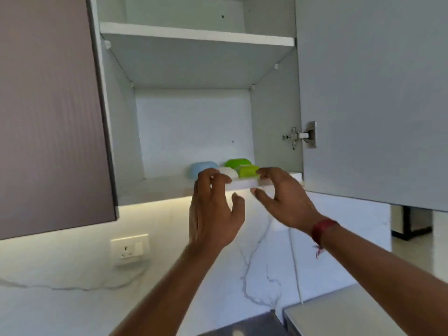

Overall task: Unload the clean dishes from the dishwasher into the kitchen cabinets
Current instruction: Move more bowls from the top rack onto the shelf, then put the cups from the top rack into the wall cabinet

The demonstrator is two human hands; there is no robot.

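Four small dishes are being kept on the lower shelf (169,181) of the open cabinet (274,112): a blue dish (202,167), a white dish (229,171) and two green ones (238,162) (247,170), possibly lidded boxes, though blur is hiding the detail. Both hands are being held at the shelf's front edge, the left hand (213,212) and the right hand (283,200) each with its grip spread and nothing pinched, partly covering the white dish. An upper shelf (194,33) is being shown bare. A hinge (300,135) is being carried by the open grey door (375,93); a brown door (48,112) is hanging to the left. Below, a marble-patterned wall (72,275) with a socket (129,247) is being lit.
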